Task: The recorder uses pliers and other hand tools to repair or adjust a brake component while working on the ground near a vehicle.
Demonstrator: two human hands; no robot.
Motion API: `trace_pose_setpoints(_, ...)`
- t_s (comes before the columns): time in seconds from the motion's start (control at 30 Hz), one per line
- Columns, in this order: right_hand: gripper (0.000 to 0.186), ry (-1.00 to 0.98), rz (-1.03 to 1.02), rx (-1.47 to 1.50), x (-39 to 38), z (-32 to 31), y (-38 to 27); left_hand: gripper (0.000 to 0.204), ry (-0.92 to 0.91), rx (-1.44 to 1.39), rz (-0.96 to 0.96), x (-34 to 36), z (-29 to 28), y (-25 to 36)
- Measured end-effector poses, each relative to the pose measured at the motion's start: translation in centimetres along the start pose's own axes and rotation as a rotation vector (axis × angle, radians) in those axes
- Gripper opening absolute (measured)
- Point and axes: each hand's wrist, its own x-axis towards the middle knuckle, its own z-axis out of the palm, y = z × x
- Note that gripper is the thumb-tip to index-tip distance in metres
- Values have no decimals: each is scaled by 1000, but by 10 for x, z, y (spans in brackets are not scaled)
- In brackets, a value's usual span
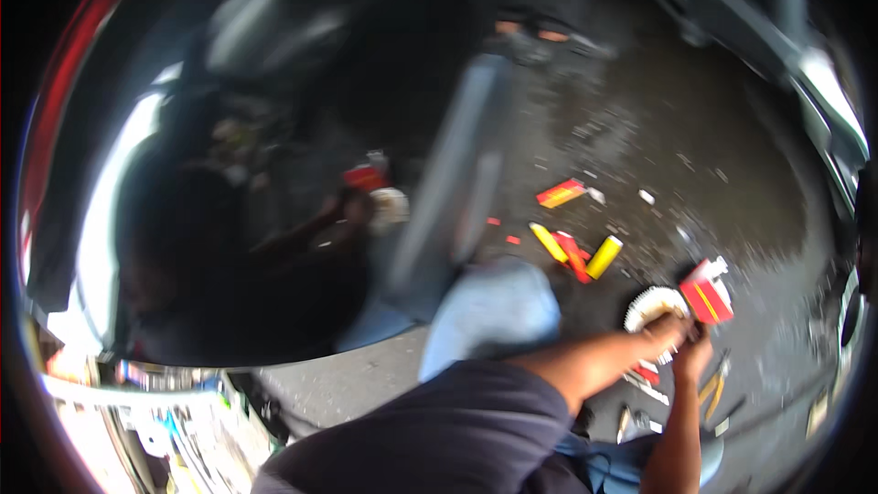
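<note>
My left hand (pixel 666 333) is closed at the edge of a cream-white round disc (pixel 651 305) with a toothed or fringed rim. Touching it is my right hand (pixel 692 355), its fingers closed at the lower end of a red box-like piece (pixel 708 300) with a yellow stripe and white parts at its top and side. Blur hides the exact grip and whether disc and red piece are joined. On the dark ground beyond lie a red-and-yellow packet (pixel 561 193), a yellow stick-like piece (pixel 549 242), a red one (pixel 572 257) and a yellow tube-like one (pixel 604 258).
A glossy dark curved panel (pixel 274 311), apparently a vehicle's, fills the left and mirrors my arms. Yellow-handled pliers-like tool (pixel 712 391) lies beside my right forearm. Cluttered shelving (pixel 174 430) stands at lower left. Another vehicle-like body (pixel 828 96) edges the right.
</note>
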Motion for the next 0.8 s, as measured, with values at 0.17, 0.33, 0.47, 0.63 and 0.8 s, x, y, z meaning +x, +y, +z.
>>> trace_pose_setpoints(0.17, 18, -25, -116, -54, 6, 12, 23, 53, 43, 957, 311, 0, -7, -6)
trace_pose_setpoints(0.33, 26, -161, -48, -20, 26, 21, 57, 70, 25, 1021, 250, 6, -3, -11)
trace_pose_setpoints(0.47, 26, -207, -9, 165, 24, 13, 47, 61, 57, 865, 257, 2, -4, -2)
trace_pose_setpoints(0.63, 32, -125, -125, -141, -5, 9, -16, 44, -66, 92, -62, -13, -21, 14)
trace_pose_setpoints(0.8, 29, 21, 103, 17, 1, 17, 5, 61, -37, 56, -49, 5, -14, 2)
